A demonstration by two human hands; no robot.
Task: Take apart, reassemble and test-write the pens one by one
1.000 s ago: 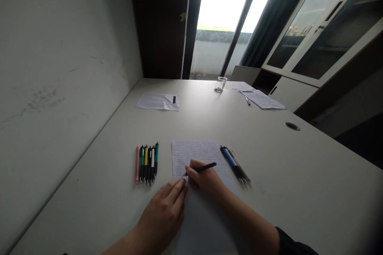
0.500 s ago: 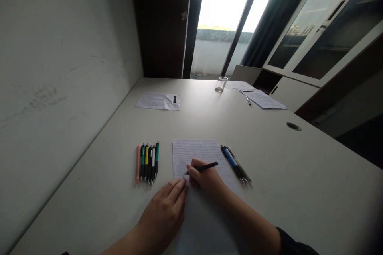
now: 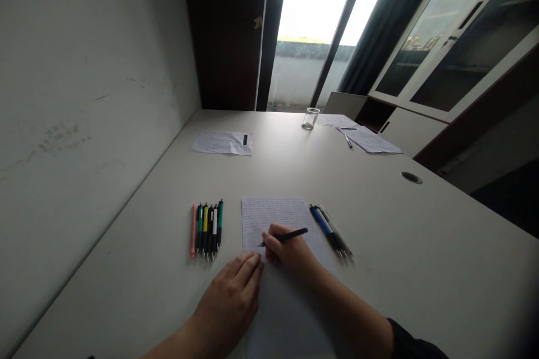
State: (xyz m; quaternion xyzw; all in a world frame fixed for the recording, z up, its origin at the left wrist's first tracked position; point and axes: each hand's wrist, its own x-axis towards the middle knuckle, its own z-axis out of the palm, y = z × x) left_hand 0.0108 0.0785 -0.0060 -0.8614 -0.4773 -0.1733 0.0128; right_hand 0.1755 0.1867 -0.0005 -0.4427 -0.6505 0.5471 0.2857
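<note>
A sheet of paper (image 3: 273, 211) with lines of handwriting on its upper part lies on the white table. My right hand (image 3: 286, 247) is closed around a black pen (image 3: 295, 234), its tip at the paper near the lowest visible writing. Flat on the sheet's left edge rests my left hand (image 3: 236, 289), fingers stretched out and lying together, holding nothing. To the left is a row of several pens (image 3: 209, 230) in pink, green, yellow, black and white. On the right side, a few blue, black and grey pens (image 3: 330, 231) lie slanted beside the sheet.
A creased paper (image 3: 222, 143) lies at the back left. Toward the back right are a clear glass (image 3: 310, 118), stacked papers (image 3: 370, 139) and another pen (image 3: 348, 141). A round hole (image 3: 411, 178) is set in the table's right side. A wall borders the left edge.
The pen in my right hand has tilted very slightly. My left hand stays on the sheet, and the whole view has shifted slightly.
</note>
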